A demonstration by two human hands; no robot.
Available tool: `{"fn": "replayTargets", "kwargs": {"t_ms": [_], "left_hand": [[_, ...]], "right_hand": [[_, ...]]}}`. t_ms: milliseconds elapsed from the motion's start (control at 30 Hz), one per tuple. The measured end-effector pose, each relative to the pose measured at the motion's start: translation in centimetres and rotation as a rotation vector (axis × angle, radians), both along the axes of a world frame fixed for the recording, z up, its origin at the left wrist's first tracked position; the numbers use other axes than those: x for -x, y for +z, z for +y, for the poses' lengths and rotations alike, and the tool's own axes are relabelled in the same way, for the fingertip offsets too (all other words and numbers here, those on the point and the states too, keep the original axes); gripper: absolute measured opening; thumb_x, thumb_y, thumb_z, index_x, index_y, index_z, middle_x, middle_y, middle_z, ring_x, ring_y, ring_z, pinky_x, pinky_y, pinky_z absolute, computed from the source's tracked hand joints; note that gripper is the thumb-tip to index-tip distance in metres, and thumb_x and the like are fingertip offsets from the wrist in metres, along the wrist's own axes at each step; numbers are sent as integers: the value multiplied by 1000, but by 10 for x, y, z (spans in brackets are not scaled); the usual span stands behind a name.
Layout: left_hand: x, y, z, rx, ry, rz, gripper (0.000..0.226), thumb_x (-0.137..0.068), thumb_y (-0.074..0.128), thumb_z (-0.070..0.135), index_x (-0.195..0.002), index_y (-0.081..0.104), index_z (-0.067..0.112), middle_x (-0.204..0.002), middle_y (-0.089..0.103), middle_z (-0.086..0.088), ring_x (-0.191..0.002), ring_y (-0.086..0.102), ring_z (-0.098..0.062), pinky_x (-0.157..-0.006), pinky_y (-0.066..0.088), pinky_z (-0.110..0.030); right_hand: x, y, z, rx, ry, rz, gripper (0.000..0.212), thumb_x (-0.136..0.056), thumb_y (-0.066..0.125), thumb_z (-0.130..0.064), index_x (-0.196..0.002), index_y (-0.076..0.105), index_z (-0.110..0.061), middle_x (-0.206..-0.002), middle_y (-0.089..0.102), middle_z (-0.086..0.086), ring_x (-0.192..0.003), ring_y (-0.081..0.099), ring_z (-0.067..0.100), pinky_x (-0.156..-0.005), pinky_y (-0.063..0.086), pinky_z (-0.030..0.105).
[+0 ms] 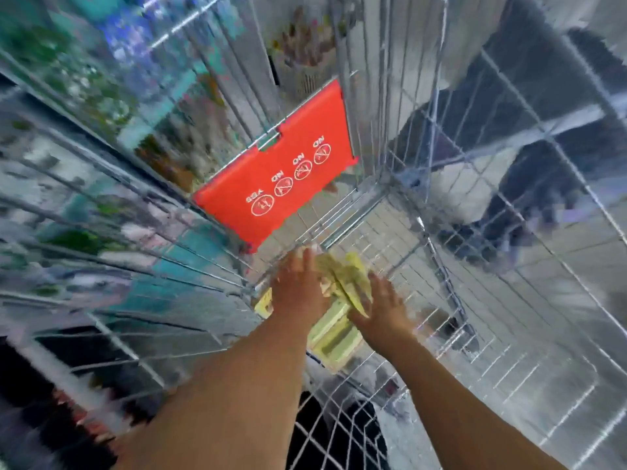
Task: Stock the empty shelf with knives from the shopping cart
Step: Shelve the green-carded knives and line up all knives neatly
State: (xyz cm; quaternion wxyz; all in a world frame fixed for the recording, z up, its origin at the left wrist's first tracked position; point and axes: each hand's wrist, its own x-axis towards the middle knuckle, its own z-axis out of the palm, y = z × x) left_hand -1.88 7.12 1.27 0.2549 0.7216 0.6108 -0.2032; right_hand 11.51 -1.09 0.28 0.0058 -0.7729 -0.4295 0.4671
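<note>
Both my arms reach down into the wire shopping cart. Several yellow-green knife packages lie on the cart's bottom; the frame is blurred by motion. My left hand lies over the left side of the pile with its fingers stretched forward. My right hand is at the right side of the pile, fingers spread, touching a package. More packages show between my wrists. Whether either hand grips a package is hidden. No shelf is in view.
The cart's red plastic child-seat flap with white warning icons hangs at the far end. Wire walls close in on both sides. Blurred store shelving runs along the left. Grey floor shows through the mesh at the right.
</note>
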Motion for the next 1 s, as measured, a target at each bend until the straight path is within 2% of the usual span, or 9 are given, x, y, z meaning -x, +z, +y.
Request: {"fn": "replayTargets", "kwargs": {"t_ms": [167, 300, 367, 433, 500, 567, 667, 800, 1000], "left_hand": [[3, -41, -5, 42, 181, 44, 105, -82, 55, 65, -151, -11, 22, -158, -3, -16, -145, 4, -37, -114, 17, -53], [9, -50, -2, 120, 216, 96, 124, -70, 63, 71, -150, -18, 22, -159, -5, -15, -145, 2, -36, -113, 16, -53], [10, -51, 0, 74, 228, 85, 121, -71, 62, 71, -150, -14, 23, -158, 4, -15, -144, 7, -37, -111, 22, -54], [9, -49, 0, 19, 248, 74, 116, -72, 62, 69, -152, -8, 23, -156, 12, -15, -142, 13, -36, -108, 27, -52], [3, -50, 0, -12, 251, 80, 109, -76, 62, 65, -152, -1, 20, -153, 19, -16, -141, 16, -35, -106, 31, -49], [-6, -53, 1, -30, 241, 62, 96, -78, 62, 60, -148, 13, 16, -148, 28, -17, -139, 19, -34, -103, 36, -46], [-11, -56, 3, -92, 215, 54, 74, -80, 66, 53, -131, 32, 12, -135, 42, -16, -130, 31, -33, -99, 39, -42], [-1, -54, 8, -145, 300, -54, 51, -80, 66, 28, -119, 41, 9, -122, 54, -12, -118, 43, -30, -89, 42, -39], [-4, -47, 16, -140, 313, -94, 72, -80, 70, 30, -134, 31, 4, -131, 48, -16, -123, 40, -33, -93, 42, -42]], "right_hand": [[3, -36, -2, 93, 180, -108, 101, -88, 60, -46, -146, -21, -37, -154, -31, -1, -144, -20, 31, -117, 5, 50], [5, -47, 0, 101, 279, -141, 103, -88, 57, -51, -143, -29, -37, -149, -40, 1, -140, -28, 34, -115, -2, 54], [3, -53, 2, 77, 285, -165, 97, -91, 54, -49, -145, -25, -39, -153, -33, -2, -143, -23, 33, -116, 3, 53], [-3, -58, 4, -25, 239, -223, 87, -92, 54, -46, -147, -13, -40, -158, -11, -4, -145, -3, 32, -114, 19, 50], [-13, -61, 10, -130, 150, -258, 77, -91, 56, -41, -146, 3, -42, -153, 12, -7, -137, 17, 27, -107, 33, 45], [-26, -58, 20, -151, 63, -258, 71, -88, 57, -49, -143, 15, -39, -145, 24, -5, -128, 28, 28, -101, 39, 45], [-41, -53, 29, -100, -57, -212, 89, -78, 62, -59, -147, 13, -32, -141, 27, 4, -124, 32, 33, -100, 41, 49], [-41, -51, 24, -59, -117, -229, 104, -75, 67, -58, -150, 4, -21, -137, 29, 10, -124, 31, 33, -98, 39, 44], [-8, -49, 10, -126, -136, -74, 72, -75, 69, -32, -132, 31, -13, -128, 39, 8, -119, 42, 30, -98, 37, 38]]}}
